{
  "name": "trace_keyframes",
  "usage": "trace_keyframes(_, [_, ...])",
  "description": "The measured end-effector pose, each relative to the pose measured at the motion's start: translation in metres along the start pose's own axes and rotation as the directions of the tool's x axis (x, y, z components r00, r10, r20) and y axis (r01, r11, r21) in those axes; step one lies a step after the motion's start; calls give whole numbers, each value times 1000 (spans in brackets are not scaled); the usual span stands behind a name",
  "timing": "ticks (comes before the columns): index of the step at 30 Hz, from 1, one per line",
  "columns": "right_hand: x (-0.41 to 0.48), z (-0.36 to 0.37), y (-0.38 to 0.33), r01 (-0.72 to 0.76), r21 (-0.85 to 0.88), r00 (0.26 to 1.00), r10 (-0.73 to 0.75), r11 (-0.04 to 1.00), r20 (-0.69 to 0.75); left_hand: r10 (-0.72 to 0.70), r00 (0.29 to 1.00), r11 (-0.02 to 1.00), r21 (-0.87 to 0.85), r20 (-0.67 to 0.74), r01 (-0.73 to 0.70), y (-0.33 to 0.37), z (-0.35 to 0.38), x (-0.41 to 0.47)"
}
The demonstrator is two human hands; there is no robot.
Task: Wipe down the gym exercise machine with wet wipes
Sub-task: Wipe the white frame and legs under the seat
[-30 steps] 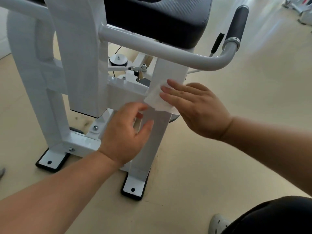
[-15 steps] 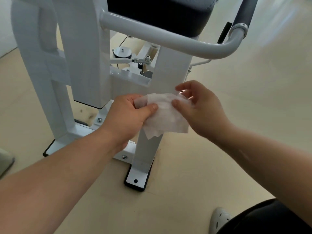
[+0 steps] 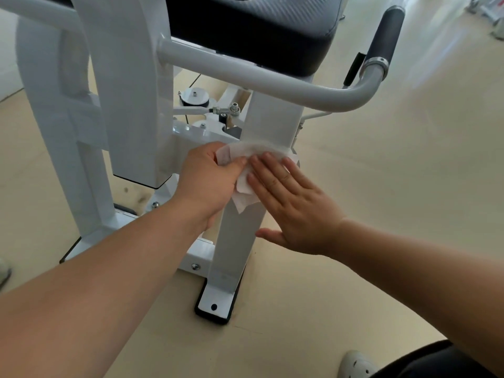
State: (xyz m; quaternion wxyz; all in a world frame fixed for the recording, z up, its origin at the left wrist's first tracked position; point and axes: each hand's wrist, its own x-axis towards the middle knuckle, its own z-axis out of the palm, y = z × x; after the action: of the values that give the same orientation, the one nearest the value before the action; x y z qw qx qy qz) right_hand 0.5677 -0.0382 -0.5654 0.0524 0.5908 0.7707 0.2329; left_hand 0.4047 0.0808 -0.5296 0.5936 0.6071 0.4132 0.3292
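Note:
A white gym machine stands in front of me, with a slanted white post (image 3: 270, 124) under a black padded seat (image 3: 253, 31). A white wet wipe (image 3: 245, 197) lies spread across the front of that post. My left hand (image 3: 210, 181) pinches the wipe's left edge between thumb and fingers. My right hand (image 3: 294, 205) lies flat with straight fingers, pressing the wipe against the post from the right.
A grey curved handle bar (image 3: 272, 80) with a black grip (image 3: 384, 36) crosses above my hands. The post's foot plate (image 3: 215, 301) sits on the beige floor. A wider white frame column (image 3: 131, 91) stands to the left. A white shoe (image 3: 357, 364) shows at the bottom right.
The wipe was held up between both hands half a second ago; now it is laid back on the post. My right hand has flattened onto it.

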Motion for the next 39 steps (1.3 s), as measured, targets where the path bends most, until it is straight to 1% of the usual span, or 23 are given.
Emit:
trace_keyframes(1, [5, 1, 2, 10, -36, 1000, -11, 999, -22, 3, 1000, 1000, 3, -29, -3, -1, -1, 0])
trace_keyframes(3, [17, 3, 9, 30, -94, 996, -38, 995, -84, 37, 994, 997, 67, -103, -30, -4, -6, 2])
trace_keyframes(5, [30, -1, 23, 24, -108, 988, -40, 994, -151, 120, 984, 979, 182, -133, -95, -10, -13, 2])
trace_keyframes(6, [37, -5, 32, 13, -107, 984, -32, 994, -176, 178, 977, 957, 253, -117, -144, -13, -17, -1])
trace_keyframes(8, [51, -12, 51, -36, -90, 979, 17, 995, -206, 302, 953, 878, 399, -34, -264, -19, -24, -7])
trace_keyframes(10, [57, -17, 61, -75, -83, 976, 56, 994, -213, 392, 917, 772, 515, 78, -374, -27, -28, -13])
trace_keyframes(12, [52, -15, 58, -30, -83, 983, 14, 996, -185, 436, 880, 655, 604, 189, -454, -35, -31, -18])
trace_keyframes(14, [37, -8, 49, 65, -94, 989, -76, 994, -125, 444, 840, 528, 666, 312, -527, -43, -32, -24])
trace_keyframes(15, [28, -4, 45, 116, -113, 988, -127, 987, -89, 423, 829, 483, 683, 366, -548, -48, -32, -26])
trace_keyframes(17, [15, 1, 46, 205, -169, 977, -211, 964, -20, 378, 818, 416, 709, 435, -569, -57, -34, -30])
trace_keyframes(19, [21, -3, 56, 219, -174, 973, -227, 960, -30, 352, 811, 364, 730, 468, -579, -62, -36, -31])
trace_keyframes(20, [28, -7, 62, 185, -149, 978, -197, 971, -74, 342, 810, 346, 738, 476, -580, -62, -38, -32])
trace_keyframes(22, [44, -15, 73, 67, -95, 982, -82, 993, -169, 331, 806, 319, 745, 492, -586, -61, -40, -32])
trace_keyframes(24, [49, -16, 70, -31, -51, 979, 20, 998, -202, 329, 799, 310, 741, 504, -595, -59, -42, -32])
trace_keyframes(25, [46, -11, 63, -37, -24, 979, 31, 999, -200, 334, 797, 320, 735, 503, -597, -59, -43, -32])
trace_keyframes(26, [39, -4, 55, -5, -10, 983, 3, 1000, -184, 341, 797, 335, 728, 499, -598, -58, -44, -32])
trace_keyframes(29, [12, 19, 37, 196, -67, 974, -202, 978, -99, 380, 790, 341, 721, 482, -603, -53, -45, -30])
trace_keyframes(30, [8, 24, 38, 222, -78, 968, -229, 972, -107, 396, 788, 333, 726, 471, -602, -50, -45, -29])
trace_keyframes(31, [9, 26, 41, 217, -69, 963, -225, 974, -147, 412, 790, 326, 736, 455, -594, -47, -45, -28])
trace_keyframes(34, [25, 24, 53, 126, 21, 937, -112, 992, -331, 445, 813, 342, 767, 376, -542, -34, -43, -32])
trace_keyframes(36, [32, 26, 56, 85, 126, 909, -25, 988, -417, 443, 826, 346, 784, 348, -515, -26, -37, -38])
trace_keyframes(37, [32, 30, 53, 74, 190, 894, 19, 979, -447, 449, 823, 322, 796, 348, -512, -21, -33, -40])
trace_keyframes(39, [26, 46, 39, 78, 317, 877, 86, 945, -472, 470, 793, 232, 813, 387, -534, -14, -23, -40])
